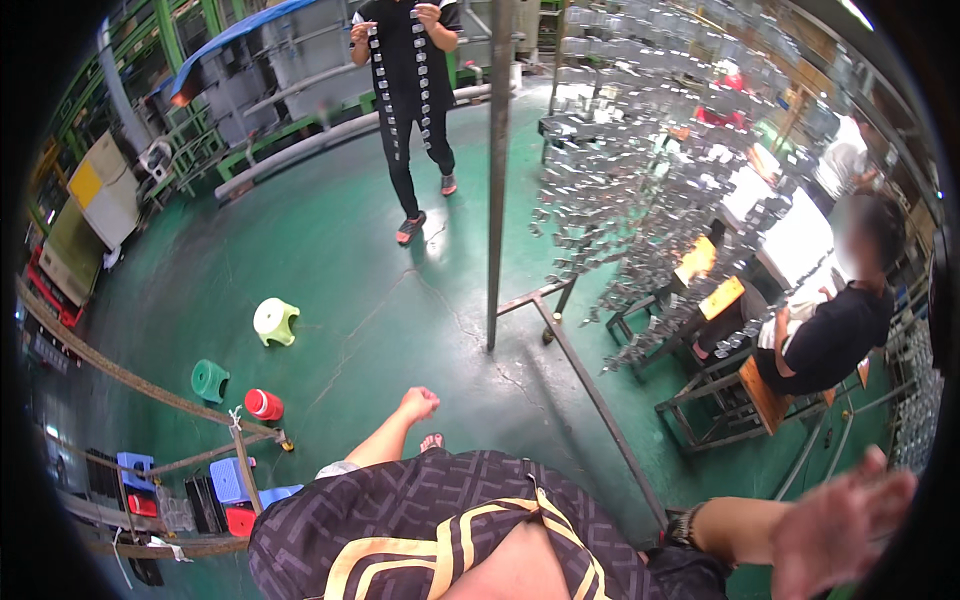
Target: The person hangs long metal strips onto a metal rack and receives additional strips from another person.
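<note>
My left hand (420, 402) hangs in front of me above the green floor, its fingers curled in and nothing visible in them. Low at the right, my right hand (840, 525) is raised with the fingers stretched out, blurred by motion and holding nothing I can see. The left hand touches nothing. The metal rack (590, 385) stands between my two arms, its upright post ahead of me. Many strands of small shiny metal pieces (620, 200) hang at the upper right, beyond reach of both hands.
A person (415, 70) in dark clothes holds up two strands of small pieces ahead. Another person (835, 335) sits on a wooden stool at right. A pale stool (275, 321), a green stool (208, 380) and a red container (263, 404) stand left, near a rusty frame (130, 380).
</note>
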`<state>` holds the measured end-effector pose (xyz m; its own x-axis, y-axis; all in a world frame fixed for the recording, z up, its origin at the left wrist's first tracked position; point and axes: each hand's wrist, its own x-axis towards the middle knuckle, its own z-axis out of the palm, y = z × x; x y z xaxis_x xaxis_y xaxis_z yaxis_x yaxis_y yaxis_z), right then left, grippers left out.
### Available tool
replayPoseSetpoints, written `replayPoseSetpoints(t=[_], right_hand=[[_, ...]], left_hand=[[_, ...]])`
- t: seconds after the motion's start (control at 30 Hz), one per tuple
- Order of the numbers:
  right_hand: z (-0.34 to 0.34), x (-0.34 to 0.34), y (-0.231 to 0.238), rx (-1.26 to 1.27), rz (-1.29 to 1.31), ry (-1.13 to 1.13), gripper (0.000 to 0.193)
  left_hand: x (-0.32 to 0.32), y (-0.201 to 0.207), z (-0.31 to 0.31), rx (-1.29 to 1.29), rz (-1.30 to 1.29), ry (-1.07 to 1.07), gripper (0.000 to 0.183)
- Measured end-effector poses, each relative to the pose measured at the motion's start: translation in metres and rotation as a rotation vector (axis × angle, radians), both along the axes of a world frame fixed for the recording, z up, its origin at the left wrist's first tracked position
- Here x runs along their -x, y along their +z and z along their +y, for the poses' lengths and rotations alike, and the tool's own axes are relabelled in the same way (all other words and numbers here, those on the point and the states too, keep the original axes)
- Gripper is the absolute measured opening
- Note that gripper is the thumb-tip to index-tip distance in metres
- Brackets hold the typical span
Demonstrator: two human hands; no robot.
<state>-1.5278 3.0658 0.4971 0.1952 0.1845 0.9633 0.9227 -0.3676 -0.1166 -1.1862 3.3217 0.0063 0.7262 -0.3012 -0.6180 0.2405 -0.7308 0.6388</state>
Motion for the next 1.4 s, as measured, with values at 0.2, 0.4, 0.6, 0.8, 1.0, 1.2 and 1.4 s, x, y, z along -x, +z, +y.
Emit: replayPoseSetpoints(t=[0.2, 0.4, 0.6, 0.8, 1.0, 1.2, 1.4], right_hand=[[0.053, -0.166, -0.078, -0.278, 0.363, -0.159, 0.067], [0.100, -0.308, -0.112, -0.182, 0.725, -0.200, 0.038], [0.132, -0.403, -0.122, -0.167, 0.900, -0.093, 0.031], [0.167, -0.473, -0.126, -0.185, 0.904, 0.035, 0.029], [0.198, -0.512, -0.122, -0.213, 1.009, 0.100, 0.038], [0.220, -0.541, -0.124, -0.328, 0.983, 0.104, 0.040], [0.232, -0.558, -0.106, -0.346, 0.801, 0.200, 0.046]], left_hand=[[-0.138, 0.076, 0.037, 0.342, -0.358, 0.021, 0.013], [-0.263, 0.235, 0.070, 0.652, -0.803, 0.020, 0.011], [-0.337, 0.386, 0.080, 0.602, -1.275, 0.068, 0.011], [-0.391, 0.457, 0.075, 0.329, -1.425, 0.182, 0.025], [-0.375, 0.467, 0.086, -0.004, -1.383, 0.188, 0.027], [-0.344, 0.465, 0.109, 0.110, -1.381, 0.117, 0.016], [-0.307, 0.486, 0.135, 0.573, -1.071, -0.048, 0.010]])
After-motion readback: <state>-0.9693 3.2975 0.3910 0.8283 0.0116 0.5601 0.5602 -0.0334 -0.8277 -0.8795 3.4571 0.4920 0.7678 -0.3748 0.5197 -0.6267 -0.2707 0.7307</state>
